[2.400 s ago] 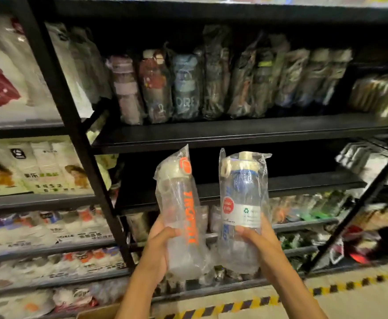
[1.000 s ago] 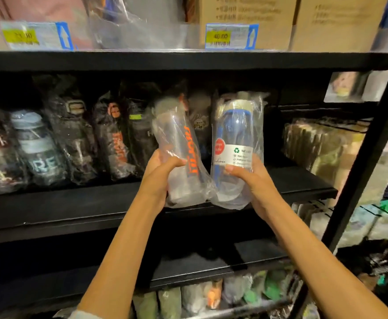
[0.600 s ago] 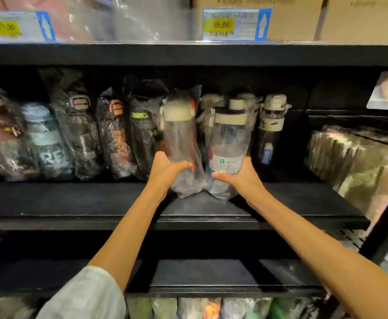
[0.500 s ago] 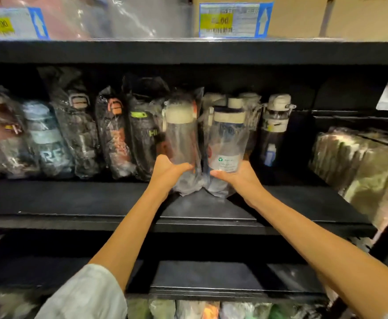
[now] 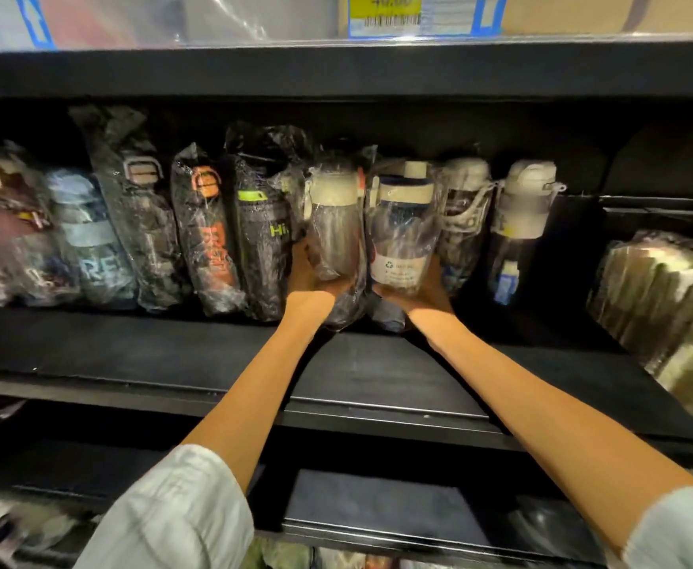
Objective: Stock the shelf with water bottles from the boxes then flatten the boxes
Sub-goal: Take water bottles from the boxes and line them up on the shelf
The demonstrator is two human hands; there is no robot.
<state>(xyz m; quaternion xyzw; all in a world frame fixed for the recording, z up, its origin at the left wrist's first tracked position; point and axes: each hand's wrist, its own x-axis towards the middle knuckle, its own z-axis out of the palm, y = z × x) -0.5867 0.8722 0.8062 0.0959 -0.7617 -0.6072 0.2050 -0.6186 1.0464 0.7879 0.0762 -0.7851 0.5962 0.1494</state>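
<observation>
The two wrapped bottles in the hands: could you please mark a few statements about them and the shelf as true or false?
1. Each hand holds one wrapped bottle: left hand the clear bottle, right hand the blue bottle. True.
2. Both bottles lie flat. False: they stand upright.
3. The shelf is otherwise bare. False: wrapped bottles line its back.
4. A price tag sits on the shelf above. True.
</observation>
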